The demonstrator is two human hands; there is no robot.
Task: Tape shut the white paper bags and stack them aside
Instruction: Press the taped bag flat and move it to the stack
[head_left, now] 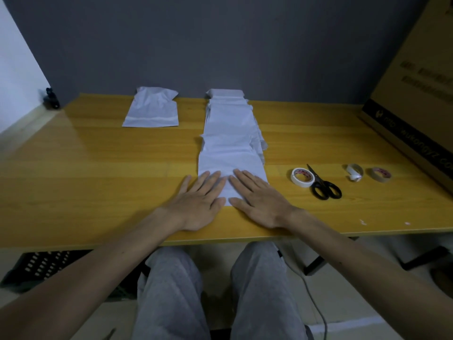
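Head view: overlapping white bags (230, 143) run down the middle of the table (98, 180). The left hand (196, 202) and right hand (259, 200) lie flat, fingers straight, on the nearest bag's near end. One taped bag (152, 111) lies apart, far left. Tape (302, 177) touches scissors (323, 185) on the right.

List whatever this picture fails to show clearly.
All in the head view:
- Near end of the front bag: under the left hand and right hand.
- Number of bags in the row: they overlap.
- Print on the cardboard box: blurred, cut by the right edge.
- Black thing at the far left corner: too small, dark.
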